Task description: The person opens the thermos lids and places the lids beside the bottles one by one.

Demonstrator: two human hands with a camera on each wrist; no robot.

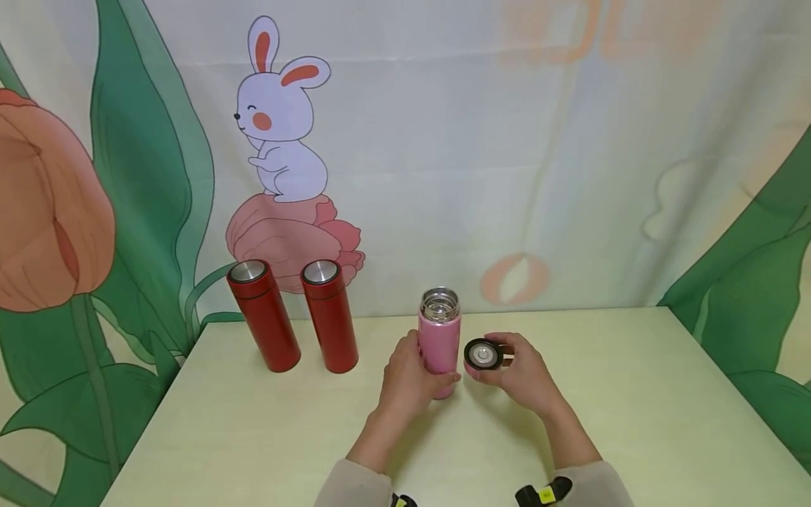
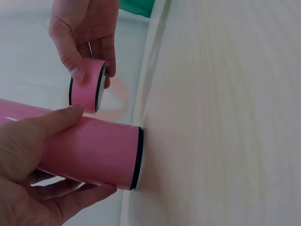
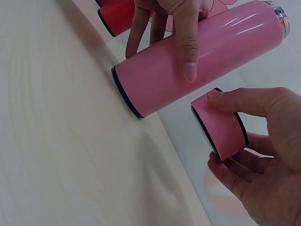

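A pink vacuum flask (image 1: 438, 343) stands upright near the middle of the table, its steel mouth (image 1: 440, 304) uncovered. My left hand (image 1: 408, 377) grips its body from the left, thumb across the front and fingers round the far side, as the left wrist view shows. Its black-edged base (image 2: 137, 158) is right at the tabletop. To its right, my right hand (image 1: 522, 373) holds the pink lid (image 3: 220, 124) by its side, between thumb and fingers. From the head, the lid shows a round silver face with a black rim. Lid and flask are apart.
Two red flasks (image 1: 269, 320) (image 1: 332, 320) with silver-topped lids stand side by side at the left rear of the pale table (image 1: 253, 436). Behind the table's back edge hangs a cloth backdrop (image 1: 405, 141) printed with a rabbit, flowers and leaves.
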